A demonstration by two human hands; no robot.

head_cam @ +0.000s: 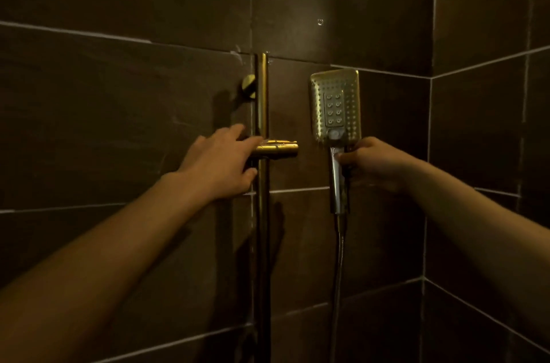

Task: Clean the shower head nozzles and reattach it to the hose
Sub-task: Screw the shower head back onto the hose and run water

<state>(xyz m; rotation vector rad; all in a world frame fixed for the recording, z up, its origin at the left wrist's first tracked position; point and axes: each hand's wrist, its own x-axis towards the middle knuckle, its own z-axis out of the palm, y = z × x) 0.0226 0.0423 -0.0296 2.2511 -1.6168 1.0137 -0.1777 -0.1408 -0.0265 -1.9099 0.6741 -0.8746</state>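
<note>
My two bare forearms reach up and away from me, one on each side of the brass slide rail (262,95). My left grip (220,166) is at the rail's left edge. Its fingers lie fairly straight with the tips on the brass holder (276,148) clamped across the rail, and the thumb sits below the holder's left end. The fingers are not curled round anything, so this grip is loose and only touching.

My right grip (375,165) is to the right of the rail, at about the holder's height. Its fingers and thumb are wrapped round the upper handle of the shower head (334,106). The shower head stands just right of the rail and clear of the holder. Its long axis is close to upright and runs parallel to the rail. The rectangular spray plate is on top, with the nozzle face turned toward me. The chrome handle points straight down.

The hose (339,267) is joined to the handle's lower end and hangs down right of the rail.

Behind it all is the dark tiled wall (119,95). A round brass mount (248,87) sits against it at the rail's upper left.
</note>
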